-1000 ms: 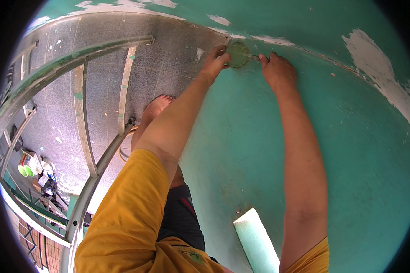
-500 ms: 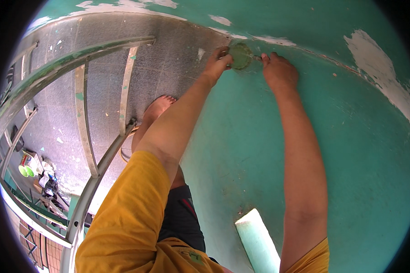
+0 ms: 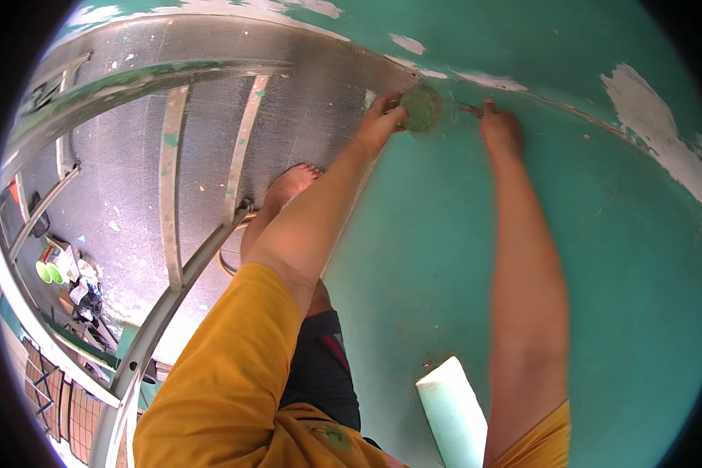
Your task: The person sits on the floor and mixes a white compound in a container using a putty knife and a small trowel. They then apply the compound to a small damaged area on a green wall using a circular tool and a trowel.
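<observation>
My left hand (image 3: 382,125) is closed, its fingers curled at the left edge of a round, dull green disc (image 3: 423,109). The disc is in front of the green wall (image 3: 413,257), near where it meets another surface; what it is exactly cannot be made out. To its right, my right hand (image 3: 501,129) is closed around a slim, dark tool (image 3: 471,109). The tool's end points toward the disc, with a gap between them. Most of the tool is hidden in my fingers, so its kind does not show.
A paint-spotted metal ladder (image 3: 171,187) stands at the left, above a grey floor (image 3: 125,234). My bare foot (image 3: 295,179) is beside it. Pale patches (image 3: 647,113) mark the green surface. A bright white ledge (image 3: 454,405) is low in the middle; assorted items (image 3: 78,277) lie far left.
The view has shifted, moving the scene rightward in the picture. Against the wall, my left hand and the disc have moved slightly left, widening the gap to the tool in my right hand.
</observation>
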Motion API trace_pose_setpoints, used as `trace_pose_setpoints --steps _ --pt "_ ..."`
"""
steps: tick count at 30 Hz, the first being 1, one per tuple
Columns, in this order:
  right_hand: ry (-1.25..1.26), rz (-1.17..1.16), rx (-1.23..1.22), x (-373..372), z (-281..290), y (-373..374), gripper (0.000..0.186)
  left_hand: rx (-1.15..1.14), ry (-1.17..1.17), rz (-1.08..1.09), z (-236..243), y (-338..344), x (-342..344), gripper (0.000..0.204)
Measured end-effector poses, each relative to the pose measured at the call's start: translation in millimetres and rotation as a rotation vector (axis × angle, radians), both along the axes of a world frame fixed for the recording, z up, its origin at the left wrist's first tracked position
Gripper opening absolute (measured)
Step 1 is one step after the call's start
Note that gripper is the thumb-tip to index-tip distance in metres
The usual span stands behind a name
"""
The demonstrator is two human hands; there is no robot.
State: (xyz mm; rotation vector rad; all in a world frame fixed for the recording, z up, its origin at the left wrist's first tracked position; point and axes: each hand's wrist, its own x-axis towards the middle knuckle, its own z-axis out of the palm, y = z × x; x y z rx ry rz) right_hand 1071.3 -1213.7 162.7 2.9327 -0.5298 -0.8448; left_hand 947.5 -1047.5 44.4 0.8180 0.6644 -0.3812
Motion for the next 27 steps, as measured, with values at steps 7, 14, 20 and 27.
trace_pose_setpoints --steps 7,14,20,27 --pt "-0.133 -0.102 0.175 -50.4 29.1 7.9 0.065 0.078 -0.038 0.044 29.1 41.5 -76.3 0.066" --pt "-0.068 -0.095 0.324 -111.9 55.8 18.3 0.056 0.055 -0.023 0.150 149.1 81.5 -198.4 0.063" --pt "-0.065 -0.114 0.422 -201.1 75.8 25.8 0.051 -0.013 -0.080 0.144 270.8 112.7 -321.6 0.065" --pt "-0.032 0.127 0.514 -346.5 20.0 4.2 0.044 0.063 -0.158 -0.127 359.0 176.7 -465.7 0.067"
